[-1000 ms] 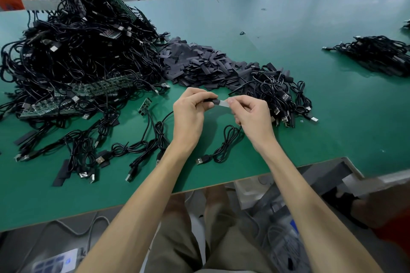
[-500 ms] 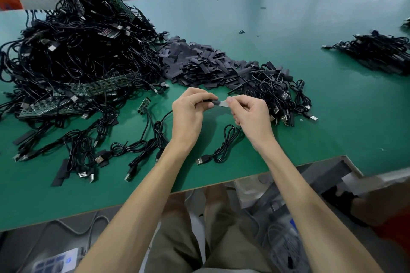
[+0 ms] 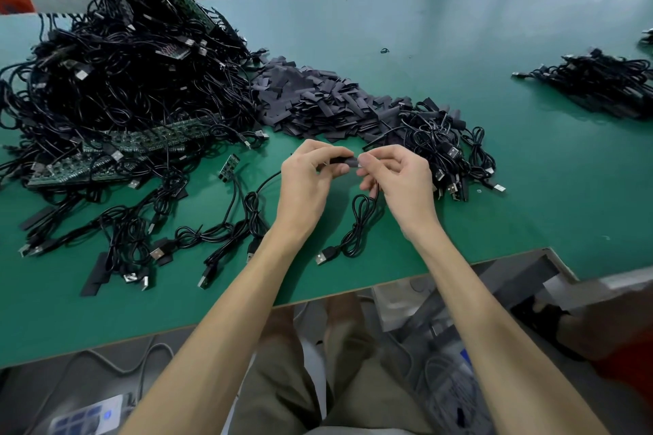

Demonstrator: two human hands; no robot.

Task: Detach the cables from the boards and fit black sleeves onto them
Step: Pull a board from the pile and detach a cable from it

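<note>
Both nearer than before: left hand (image 3: 304,182) on sleeve (image 3: 342,161), right hand (image 3: 401,180) on cable (image 3: 357,222).

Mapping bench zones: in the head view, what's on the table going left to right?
tangled cable-and-board heap → pile of black sleeves → small cable pile → separate cable bundle

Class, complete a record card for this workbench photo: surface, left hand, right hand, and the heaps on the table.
Surface: green table
Left hand: pinches black sleeve
Right hand: pinches cable end, at the sleeve's mouth
Left heap: tangled cables and boards
Middle heap: loose sleeves
Far right: cable pile
</note>
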